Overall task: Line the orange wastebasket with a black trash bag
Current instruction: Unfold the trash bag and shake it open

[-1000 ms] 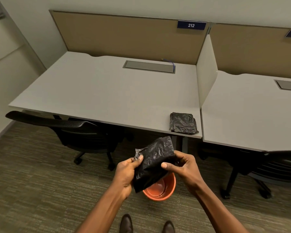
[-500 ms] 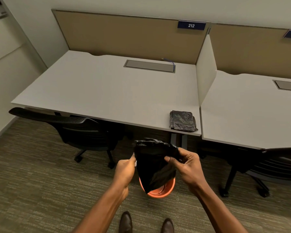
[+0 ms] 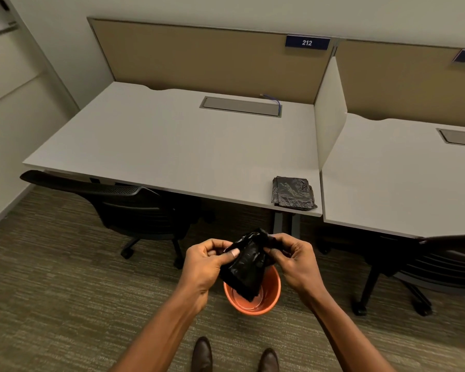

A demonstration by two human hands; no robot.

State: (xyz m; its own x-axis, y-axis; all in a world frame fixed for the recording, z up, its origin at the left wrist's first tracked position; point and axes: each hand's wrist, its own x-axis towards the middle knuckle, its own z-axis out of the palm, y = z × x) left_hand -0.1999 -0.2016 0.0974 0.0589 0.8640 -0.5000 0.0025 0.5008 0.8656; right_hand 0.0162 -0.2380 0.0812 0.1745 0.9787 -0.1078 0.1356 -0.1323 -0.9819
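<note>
Pinching black trash bag [image 3: 249,267] between both grips, hanging above orange wastebasket [image 3: 253,299]

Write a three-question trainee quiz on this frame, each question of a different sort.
1. True or false: the bag in the hands is already spread over the wastebasket rim.
2. Multiple choice: where is the spare folded bag? A) on the floor B) on the desk by its front right corner C) on the chair
3. Fill in: the sign on the partition reads ___.

Key
1. False: the left hand and right hand pinch its top, and it hangs bunched over the wastebasket.
2. B
3. 212
</note>
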